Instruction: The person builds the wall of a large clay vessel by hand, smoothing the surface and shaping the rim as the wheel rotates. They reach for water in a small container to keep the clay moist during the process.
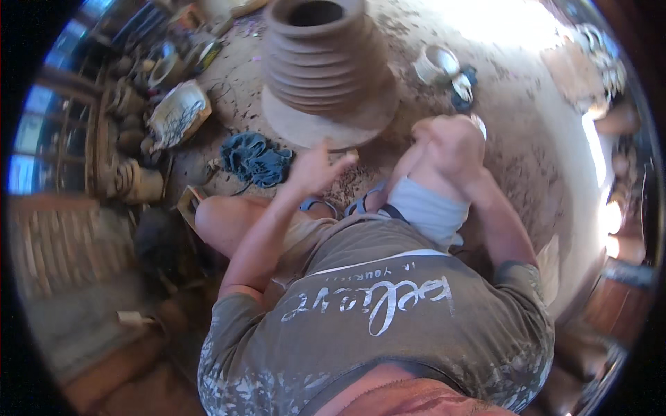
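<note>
A tall brown clay pot [322, 69] with ridged, coiled-looking walls and a dark round mouth stands upright on a round flat base [298, 125] in front of me. My left hand [316, 170] is just short of the base's near edge, fingers stretched and thumb apart, holding nothing. A crumpled dark blue cloth [255, 159] lies on the floor left of that hand. My right hand [454, 142] rests at my raised right knee, away from the pot; how its fingers lie is not clear.
A pale bucket [436, 64] stands on the floor right of the pot, beside a small dark and white object [463, 89]. At left lie a shallow pale tray [180, 114] and several clay vessels [135, 182]. Dark crumbs are scattered over the floor.
</note>
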Motion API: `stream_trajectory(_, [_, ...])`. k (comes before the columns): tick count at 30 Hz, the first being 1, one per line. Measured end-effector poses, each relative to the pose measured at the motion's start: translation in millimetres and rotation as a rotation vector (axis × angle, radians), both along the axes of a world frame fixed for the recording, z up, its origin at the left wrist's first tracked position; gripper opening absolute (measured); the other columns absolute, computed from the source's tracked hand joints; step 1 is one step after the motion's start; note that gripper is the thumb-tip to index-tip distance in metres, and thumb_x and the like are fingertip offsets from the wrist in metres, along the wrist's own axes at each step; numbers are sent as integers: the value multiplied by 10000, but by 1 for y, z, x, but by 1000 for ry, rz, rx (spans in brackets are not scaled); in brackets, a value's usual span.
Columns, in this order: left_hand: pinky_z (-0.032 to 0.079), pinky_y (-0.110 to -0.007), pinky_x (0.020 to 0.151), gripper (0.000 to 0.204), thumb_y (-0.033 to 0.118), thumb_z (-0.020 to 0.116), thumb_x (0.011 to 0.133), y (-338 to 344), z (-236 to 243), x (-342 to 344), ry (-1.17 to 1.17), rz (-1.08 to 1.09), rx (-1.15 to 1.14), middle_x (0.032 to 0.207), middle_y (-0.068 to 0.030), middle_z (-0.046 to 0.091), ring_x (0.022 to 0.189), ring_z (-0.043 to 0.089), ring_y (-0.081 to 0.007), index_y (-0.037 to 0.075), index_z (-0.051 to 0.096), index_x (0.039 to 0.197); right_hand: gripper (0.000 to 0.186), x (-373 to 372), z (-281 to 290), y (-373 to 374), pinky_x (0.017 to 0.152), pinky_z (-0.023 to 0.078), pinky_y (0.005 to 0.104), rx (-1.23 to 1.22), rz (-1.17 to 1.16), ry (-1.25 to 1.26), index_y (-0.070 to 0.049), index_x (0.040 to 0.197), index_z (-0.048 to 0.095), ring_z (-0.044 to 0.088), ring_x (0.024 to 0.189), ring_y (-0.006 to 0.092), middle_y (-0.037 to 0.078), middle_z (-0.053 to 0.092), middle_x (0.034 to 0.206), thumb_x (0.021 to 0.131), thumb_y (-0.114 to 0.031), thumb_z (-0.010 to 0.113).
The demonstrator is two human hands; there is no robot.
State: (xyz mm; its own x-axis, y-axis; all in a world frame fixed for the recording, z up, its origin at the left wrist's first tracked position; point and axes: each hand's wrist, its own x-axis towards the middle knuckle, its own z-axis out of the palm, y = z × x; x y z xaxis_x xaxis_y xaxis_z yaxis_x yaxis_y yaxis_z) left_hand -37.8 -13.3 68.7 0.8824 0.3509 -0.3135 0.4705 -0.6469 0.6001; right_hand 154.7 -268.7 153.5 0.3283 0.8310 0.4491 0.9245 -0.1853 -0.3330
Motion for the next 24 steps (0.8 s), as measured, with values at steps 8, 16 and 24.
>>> stream_trajectory(8, [413,-527,1143,1090,743,637,870,19,-39,39,375,-233,646,1368,-360,605,1352,532,-481,-37,381,1587,406,125,61,-183,1039,471,381,-182,-917,904,-99,1284,731,642,1179,311,198,647,1322,901,-225,781])
stream_trajectory(16, [439,-516,1128,976,673,684,887,-23,-20,69,196,-344,198,1370,-317,641,1337,565,-478,-14,472,1548,377,135,-96,-308,1018,495,411,71,-1252,59,-86,1260,755,649,1170,325,208,646,1203,910,-227,766])
stream_trajectory(24, [470,-506,1089,1034,720,630,908,77,-61,32,456,-179,802,1382,-339,624,1317,597,-457,-22,386,1584,422,72,-195,-356,901,574,431,-130,-1299,369,-141,1369,670,734,1036,354,108,758,1212,974,-282,708])
